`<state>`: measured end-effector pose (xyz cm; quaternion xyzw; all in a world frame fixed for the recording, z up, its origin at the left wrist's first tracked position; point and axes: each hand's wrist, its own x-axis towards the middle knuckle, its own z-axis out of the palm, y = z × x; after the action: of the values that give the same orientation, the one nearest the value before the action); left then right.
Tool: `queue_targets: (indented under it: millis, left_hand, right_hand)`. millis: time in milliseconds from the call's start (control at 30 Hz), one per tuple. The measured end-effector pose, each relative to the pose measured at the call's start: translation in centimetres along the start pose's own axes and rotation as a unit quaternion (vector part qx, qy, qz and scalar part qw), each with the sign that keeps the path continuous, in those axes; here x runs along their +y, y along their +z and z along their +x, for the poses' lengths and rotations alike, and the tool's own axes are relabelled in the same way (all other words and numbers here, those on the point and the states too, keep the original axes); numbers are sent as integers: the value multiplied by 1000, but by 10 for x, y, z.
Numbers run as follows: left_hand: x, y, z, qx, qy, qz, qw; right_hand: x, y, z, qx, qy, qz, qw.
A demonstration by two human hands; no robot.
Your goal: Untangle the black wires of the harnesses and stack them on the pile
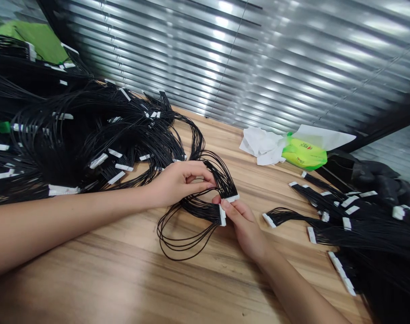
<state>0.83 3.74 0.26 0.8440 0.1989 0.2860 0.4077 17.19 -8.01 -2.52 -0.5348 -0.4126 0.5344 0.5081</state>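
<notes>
Between my hands is a wire harness (200, 211), a looped bundle of thin black wires with white connectors. My right hand (243, 220) pinches one white connector (223, 215) between thumb and fingers. A second white connector (232, 198) sits just above that thumb. My left hand (181, 182) is closed with its fingertips on the black wires of the same bundle, left of the connectors. Several loose wires bow out below the bundle, over the wooden table (130, 279). Part of the wires behind my left fingers is hidden.
A large heap of black wire harnesses (76, 121) covers the left side. More harnesses (346, 225) lie at the right. Crumpled white tissues (263, 145) and a green tissue pack (304, 153) rest at the back, before metal blinds (225, 58).
</notes>
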Motion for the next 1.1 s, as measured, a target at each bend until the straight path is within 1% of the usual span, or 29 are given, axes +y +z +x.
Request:
queue_targets:
  millis: [200, 333, 400, 567, 700, 767, 833, 900, 933, 967, 1033, 1100]
  left_hand:
    - [1, 2, 1, 12, 5, -12, 1000]
    - [4, 1, 2, 31, -24, -24, 999]
    - [4, 1, 1, 30, -28, -23, 999]
    - [3, 0, 1, 10, -3, -1, 1000]
    - [3, 2, 0, 9, 10, 22, 1000]
    - [3, 1, 0, 41, 20, 38, 998]
    - [3, -1, -1, 110, 35, 61, 991]
    - [3, -5, -1, 174, 57, 69, 981]
    - [2, -8, -1, 188, 77, 63, 977]
    - [2, -11, -2, 185, 105, 55, 976]
    - [2, -15, -2, 147, 185, 52, 970]
    - [2, -17, -2, 113, 278, 81, 951]
  right_hand:
    - [0, 0, 0, -1, 2, 6, 1000]
    - [4, 0, 2, 22, -2, 30, 999]
    - [5, 0, 2, 27, -5, 35, 999]
    - [5, -1, 1, 27, 0, 20, 999]
    - [6, -1, 1, 28, -2, 8, 1000]
    - [6, 0, 2, 35, 1, 23, 999]
    - [5, 2, 3, 54, 5, 47, 997]
    - [4, 4, 3, 76, 6, 69, 995]
    - [4, 4, 3, 84, 3, 75, 994]
    - [4, 4, 3, 89, 0, 76, 993]
    - [5, 4, 3, 96, -11, 70, 993]
    - [7, 2, 2, 105, -23, 66, 992]
